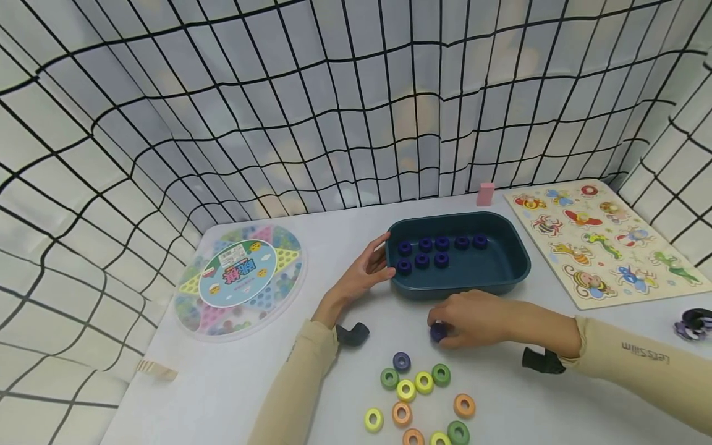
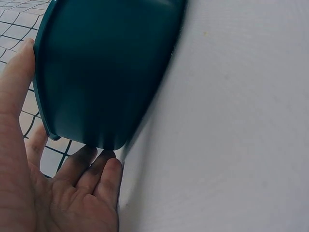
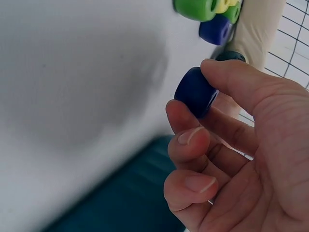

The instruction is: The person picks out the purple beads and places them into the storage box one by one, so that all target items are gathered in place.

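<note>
My right hand (image 1: 473, 318) pinches a dark blue ring-shaped bead (image 3: 195, 92) between thumb and forefinger, just in front of the tray; its other fingers are bent and hold nothing. The dark teal tray (image 1: 489, 281) contains several dark blue ring beads (image 1: 442, 243), lying in rows toward its left side. At the tray's left end rests my left hand (image 1: 364, 269), thumb along the rim and fingertips against the end wall. Nearer to me, one more blue bead (image 1: 402, 361) lies among loose green (image 1: 390, 378), yellow (image 1: 406, 390) and orange beads (image 1: 402, 413).
A round Chinese checkers set (image 1: 289, 272) in clear packaging lies at left, with a small wooden piece (image 1: 157, 370) in front. An insect puzzle board (image 1: 578, 296) is at right. A pink block (image 1: 486, 194) stands behind the tray, before a black net (image 1: 345, 111).
</note>
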A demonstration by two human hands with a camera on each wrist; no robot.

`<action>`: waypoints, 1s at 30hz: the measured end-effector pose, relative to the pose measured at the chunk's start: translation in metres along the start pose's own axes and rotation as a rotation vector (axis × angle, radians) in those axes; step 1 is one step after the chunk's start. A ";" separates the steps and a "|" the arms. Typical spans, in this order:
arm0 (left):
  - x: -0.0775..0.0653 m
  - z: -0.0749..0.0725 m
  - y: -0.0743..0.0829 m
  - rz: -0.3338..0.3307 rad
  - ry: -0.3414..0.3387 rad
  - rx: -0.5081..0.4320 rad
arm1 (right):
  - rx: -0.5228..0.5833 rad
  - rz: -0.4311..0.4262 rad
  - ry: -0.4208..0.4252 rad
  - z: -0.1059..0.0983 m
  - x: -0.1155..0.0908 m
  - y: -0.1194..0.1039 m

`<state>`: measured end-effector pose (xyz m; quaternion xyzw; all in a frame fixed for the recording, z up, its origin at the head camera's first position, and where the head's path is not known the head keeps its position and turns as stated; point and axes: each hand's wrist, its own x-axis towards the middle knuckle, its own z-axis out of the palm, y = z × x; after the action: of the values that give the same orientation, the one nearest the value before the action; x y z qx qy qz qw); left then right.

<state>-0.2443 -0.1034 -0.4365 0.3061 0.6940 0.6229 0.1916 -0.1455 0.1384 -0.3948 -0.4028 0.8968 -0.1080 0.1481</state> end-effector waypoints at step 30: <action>0.000 -0.002 -0.004 0.004 -0.013 -0.013 | 0.047 0.106 0.097 -0.060 -0.008 0.051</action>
<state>-0.2465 -0.1050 -0.4404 0.3102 0.6881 0.6256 0.1971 -0.1968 0.1826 -0.3533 -0.3454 0.9201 -0.1406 0.1194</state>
